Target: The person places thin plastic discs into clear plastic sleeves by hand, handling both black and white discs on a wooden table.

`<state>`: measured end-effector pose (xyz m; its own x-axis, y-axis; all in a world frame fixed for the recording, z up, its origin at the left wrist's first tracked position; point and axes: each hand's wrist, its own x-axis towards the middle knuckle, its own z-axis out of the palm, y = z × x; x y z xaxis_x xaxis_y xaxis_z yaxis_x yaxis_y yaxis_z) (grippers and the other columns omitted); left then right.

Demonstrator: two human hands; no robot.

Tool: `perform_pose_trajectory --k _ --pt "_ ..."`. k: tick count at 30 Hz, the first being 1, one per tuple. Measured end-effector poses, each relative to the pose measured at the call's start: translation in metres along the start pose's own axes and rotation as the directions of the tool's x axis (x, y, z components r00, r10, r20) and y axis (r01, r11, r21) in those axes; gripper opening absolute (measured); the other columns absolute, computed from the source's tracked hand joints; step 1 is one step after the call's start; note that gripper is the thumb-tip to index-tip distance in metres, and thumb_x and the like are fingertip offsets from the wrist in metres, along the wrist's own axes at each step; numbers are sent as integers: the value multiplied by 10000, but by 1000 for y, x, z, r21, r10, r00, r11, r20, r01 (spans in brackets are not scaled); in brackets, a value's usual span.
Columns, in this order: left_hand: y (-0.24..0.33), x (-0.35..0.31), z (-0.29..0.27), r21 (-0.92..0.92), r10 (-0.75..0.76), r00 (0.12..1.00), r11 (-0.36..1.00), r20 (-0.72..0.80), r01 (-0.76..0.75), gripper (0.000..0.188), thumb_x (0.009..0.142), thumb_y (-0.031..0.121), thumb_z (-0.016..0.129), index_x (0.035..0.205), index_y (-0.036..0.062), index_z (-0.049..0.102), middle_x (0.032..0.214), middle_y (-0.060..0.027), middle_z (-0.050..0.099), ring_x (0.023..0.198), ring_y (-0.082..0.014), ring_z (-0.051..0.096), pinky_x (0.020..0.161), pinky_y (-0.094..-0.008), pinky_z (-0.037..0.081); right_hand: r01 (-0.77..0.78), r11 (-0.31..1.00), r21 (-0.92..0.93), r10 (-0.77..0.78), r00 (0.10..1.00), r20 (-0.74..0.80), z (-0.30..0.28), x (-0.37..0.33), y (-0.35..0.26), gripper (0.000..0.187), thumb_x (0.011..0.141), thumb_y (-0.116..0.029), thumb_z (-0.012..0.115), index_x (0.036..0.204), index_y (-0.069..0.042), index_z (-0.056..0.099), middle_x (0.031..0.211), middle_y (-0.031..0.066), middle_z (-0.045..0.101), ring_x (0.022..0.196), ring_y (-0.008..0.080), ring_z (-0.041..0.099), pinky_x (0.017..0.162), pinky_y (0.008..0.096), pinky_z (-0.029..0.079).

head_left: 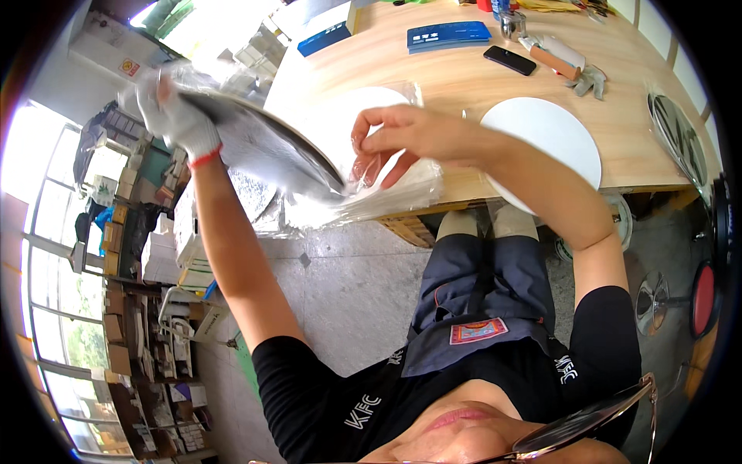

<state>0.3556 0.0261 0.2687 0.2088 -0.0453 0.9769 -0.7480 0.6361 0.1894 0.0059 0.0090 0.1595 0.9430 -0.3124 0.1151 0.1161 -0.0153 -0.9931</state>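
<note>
My left hand [171, 120], in a white knit glove with a red cuff, grips the far edge of a round, shiny disc [270, 147]. The disc is tilted up over the left part of the table, dark along its rim, and blurred by motion. My bare right hand [402, 139] is by the disc's near edge, thumb and fingers curled together on thin clear plastic that looks like a bag [367, 166]. More clear plastic sheets [402, 193] lie beneath, over the table's front edge. To the right of that hand, a white round board [549, 135] lies flat, partly behind my forearm.
Farther back on the wooden table [464, 81] are blue booklets [448, 35], a blue box [325, 35], a phone [510, 60], a metal canister [512, 25] and a grey glove [591, 81]. A wrapped disc [679, 139] stands at the right edge. Loaded shelves [147, 325] line the left.
</note>
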Motion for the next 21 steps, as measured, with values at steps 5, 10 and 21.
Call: perform_pose_trajectory --k 5,10,21 --pt "21 24 134 288 79 751 893 655 -345 232 794 23 556 990 42 680 845 -128 660 786 -213 642 725 -321 510 5 914 407 34 996 -88 33 1 62 165 1001 -205 517 1079 -59 516 1195 182 663 976 238 698 807 338 599" --pt "70 -136 231 -194 155 -116 809 981 -555 257 693 174 637 947 145 666 814 -123 678 839 -363 657 701 -484 532 -162 768 620 249 967 -56 70 -34 149 398 1003 -322 539 1251 -23 456 1209 174 651 959 229 691 847 364 578" --pt "99 -153 94 -5 65 314 982 947 -189 432 785 2 646 1201 119 625 1184 -87 644 1111 -302 614 939 -402 501 101 872 -479 -341 828 -446 -1 -138 95 210 886 -150 721 1075 -67 682 998 82 719 835 149 682 769 290 537"
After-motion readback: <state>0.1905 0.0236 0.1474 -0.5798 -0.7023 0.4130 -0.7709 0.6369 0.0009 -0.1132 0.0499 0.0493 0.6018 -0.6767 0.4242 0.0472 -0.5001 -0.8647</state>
